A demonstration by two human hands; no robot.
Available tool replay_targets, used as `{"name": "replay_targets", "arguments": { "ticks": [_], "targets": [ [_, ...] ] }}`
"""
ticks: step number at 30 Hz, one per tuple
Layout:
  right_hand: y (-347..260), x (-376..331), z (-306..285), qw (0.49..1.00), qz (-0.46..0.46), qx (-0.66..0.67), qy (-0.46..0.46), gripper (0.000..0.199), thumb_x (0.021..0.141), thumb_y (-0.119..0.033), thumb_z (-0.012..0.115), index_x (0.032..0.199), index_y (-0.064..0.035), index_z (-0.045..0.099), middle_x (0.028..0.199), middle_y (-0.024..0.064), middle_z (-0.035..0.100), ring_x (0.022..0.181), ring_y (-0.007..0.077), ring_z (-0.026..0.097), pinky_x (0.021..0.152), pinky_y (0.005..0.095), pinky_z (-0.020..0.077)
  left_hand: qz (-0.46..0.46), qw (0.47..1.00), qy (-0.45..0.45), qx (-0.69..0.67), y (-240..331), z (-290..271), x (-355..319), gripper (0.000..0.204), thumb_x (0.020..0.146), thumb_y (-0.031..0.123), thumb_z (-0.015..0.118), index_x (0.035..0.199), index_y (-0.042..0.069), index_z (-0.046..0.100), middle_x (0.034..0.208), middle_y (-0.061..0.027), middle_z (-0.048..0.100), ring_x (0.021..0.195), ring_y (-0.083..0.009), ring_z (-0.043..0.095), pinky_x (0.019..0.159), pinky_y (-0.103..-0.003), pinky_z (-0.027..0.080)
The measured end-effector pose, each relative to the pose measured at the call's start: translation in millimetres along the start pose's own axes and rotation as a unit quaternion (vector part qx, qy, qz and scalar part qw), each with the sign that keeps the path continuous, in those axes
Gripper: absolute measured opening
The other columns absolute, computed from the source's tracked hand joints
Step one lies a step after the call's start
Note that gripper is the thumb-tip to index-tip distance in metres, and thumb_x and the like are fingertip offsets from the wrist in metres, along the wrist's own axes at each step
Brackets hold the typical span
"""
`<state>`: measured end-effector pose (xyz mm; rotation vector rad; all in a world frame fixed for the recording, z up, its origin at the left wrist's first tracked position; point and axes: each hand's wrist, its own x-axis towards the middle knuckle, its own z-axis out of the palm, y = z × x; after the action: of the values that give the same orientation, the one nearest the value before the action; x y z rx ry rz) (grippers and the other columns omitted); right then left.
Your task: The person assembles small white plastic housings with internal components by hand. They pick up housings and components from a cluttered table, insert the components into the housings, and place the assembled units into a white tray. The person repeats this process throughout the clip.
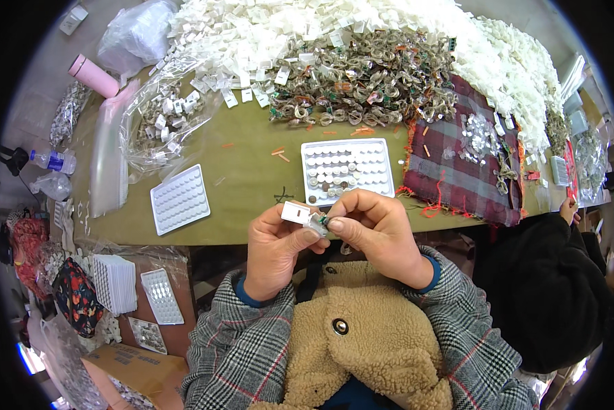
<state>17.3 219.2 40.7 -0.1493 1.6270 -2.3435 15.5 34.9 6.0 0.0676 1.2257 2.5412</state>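
"Checking the head view: where is the case [295, 212]?"

"In the left hand [273, 244], over the near edge of the table [252, 178], gripped by thumb and fingers. The right hand [383, 236] pinches a green board [323, 220] beside it; fingertips hide whether they touch."

"Likely faults?"

"A skewed push could bend the board. A loose left grip could let the case twist; a slack pinch could drop the board."

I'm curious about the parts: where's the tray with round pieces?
In the head view, the tray sits on the green table, beyond the right hand, left of the plaid cloth.
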Motion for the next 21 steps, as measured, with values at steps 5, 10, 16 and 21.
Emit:
{"name": "replay_targets", "arguments": {
  "ticks": [5,10,16,21],
  "targets": [
    [-2.3,-1.0,2.0,0.995,-0.009,-0.089,0.032,0.007,0.090,-0.001,0.068,0.095,0.0046,0.067,0.084,0.0038,0.066,0.077,0.0089,0.062,0.065,0.0228,0.0499,-0.021,1.000,0.016,0.006,-2.6,-0.8,0.3,0.025,0.091,0.010,0.070,0.111,-0.004,0.063,0.100,-0.0130,0.069,0.082,-0.0198,0.070,0.068,-0.031,0.062],
    [2.0,0.5,-0.5,0.881,-0.264,-0.393,0.005,0.025,0.082,0.004,0.069,0.106,0.0066,0.066,0.084,0.0149,0.061,0.070,0.0275,0.063,0.062,0.0346,0.0514,-0.030,0.999,0.025,-0.008,-5.8,-4.1,-0.5,0.024,0.094,0.009,0.065,0.115,-0.003,0.062,0.107,-0.0139,0.069,0.090,-0.0210,0.070,0.077,-0.035,0.063],
    [10.2,1.1,-0.4,0.815,-0.338,-0.469,-0.028,0.033,0.079,0.006,0.068,0.112,0.0062,0.065,0.094,0.0149,0.058,0.077,0.0286,0.061,0.064,0.0369,0.0515,-0.044,0.997,0.042,-0.040,-6.4,-0.9,-2.2,0.023,0.094,0.004,0.064,0.116,-0.004,0.062,0.111,-0.0139,0.068,0.094,-0.0207,0.070,0.082,-0.035,0.061],
    [2.1,-7.3,-1.6,0.873,-0.329,-0.360,-0.023,0.026,0.080,0.008,0.066,0.106,0.0041,0.065,0.090,0.0130,0.055,0.070,0.0248,0.057,0.061,0.0332,0.0479,0.028,0.984,0.056,0.166,0.4,11.9,-14.8,0.026,0.086,0.001,0.072,0.111,-0.004,0.064,0.111,-0.0139,0.068,0.089,-0.0184,0.070,0.072,-0.030,0.061]
  ]
}}
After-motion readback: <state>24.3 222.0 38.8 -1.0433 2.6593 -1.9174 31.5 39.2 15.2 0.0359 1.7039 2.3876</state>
